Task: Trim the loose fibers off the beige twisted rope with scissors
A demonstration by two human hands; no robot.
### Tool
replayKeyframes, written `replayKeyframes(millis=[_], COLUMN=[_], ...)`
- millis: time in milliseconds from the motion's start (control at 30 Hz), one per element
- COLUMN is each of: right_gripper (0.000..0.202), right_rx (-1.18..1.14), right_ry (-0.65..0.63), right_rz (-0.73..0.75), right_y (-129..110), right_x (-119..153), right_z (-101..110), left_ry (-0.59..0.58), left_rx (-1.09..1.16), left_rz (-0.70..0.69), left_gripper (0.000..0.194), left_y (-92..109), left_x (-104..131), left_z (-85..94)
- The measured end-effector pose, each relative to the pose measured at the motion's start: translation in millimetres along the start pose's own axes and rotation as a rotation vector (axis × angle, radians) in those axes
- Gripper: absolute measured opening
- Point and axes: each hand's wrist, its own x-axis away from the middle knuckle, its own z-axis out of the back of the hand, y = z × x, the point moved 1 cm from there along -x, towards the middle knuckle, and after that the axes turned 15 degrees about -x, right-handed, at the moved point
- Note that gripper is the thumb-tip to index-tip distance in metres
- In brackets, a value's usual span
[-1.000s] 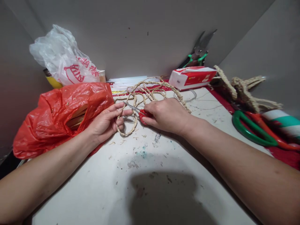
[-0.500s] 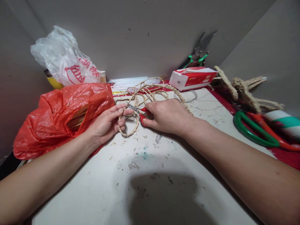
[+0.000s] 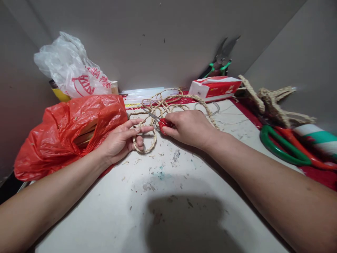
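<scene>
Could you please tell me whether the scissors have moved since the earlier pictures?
Yes, slightly: the scissors moved right and farther back, nearer the red packet.

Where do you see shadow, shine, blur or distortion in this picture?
In the head view, a broad dark shadow lies on the near part of the white table; also in the head view, the red plastic bag has small shiny highlights, the forearms look stretched toward the lower corners, and fine detail on the scissors looks soft.

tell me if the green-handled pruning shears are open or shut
Open: the pruning shears have their two metal blades spread in a V, tips apart.
</scene>
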Motion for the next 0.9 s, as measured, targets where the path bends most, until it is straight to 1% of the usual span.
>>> replayKeyframes(millis=[67,167,300,400,533,633,800,900], right_gripper=[0.029,0.029,0.030,0.030,0.028,0.029,0.030,0.033], right_rx=[-0.023,-0.038,-0.031,-0.028,-0.050,-0.057,-0.051,-0.006], right_ry=[0.035,0.015,-0.022,-0.004,0.045,0.058,0.019,-0.041], right_rz=[0.021,0.052,0.010,-0.021,0.010,0.039,0.088,0.059], right_y=[-0.6,-2.8,-2.1,1.4,2.9,-0.2,-9.6,-14.7], right_x=[1.2,2.2,0.6,-0.9,-0.3,1.6,4.2,4.9], right_z=[0.9,2.1,2.3,1.7,2.2,3.4,6.9,10.6], left_ry=[0.017,0.034,0.065,0.076,0.056,0.064,0.079,0.079], left_rx=[0.007,0.001,-0.010,-0.013,0.010,0.047,0.073,0.091], left_rz=[-0.008,-0.012,0.004,0.015,0.006,-0.004,-0.003,0.002], left_gripper=[0.016,0.010,0.011,0.012,0.015,0.016,0.011,0.011], left_y=[-0.1,-0.4,-0.6,-0.8,-0.5,0.3,0.9,1.0], left_x=[0.2,0.3,0.3,0.6,0.8,0.1,-0.6,-0.1], left_z=[-0.2,-0.4,-1.8,-2.6,-0.9,0.9,0.9,0.3])
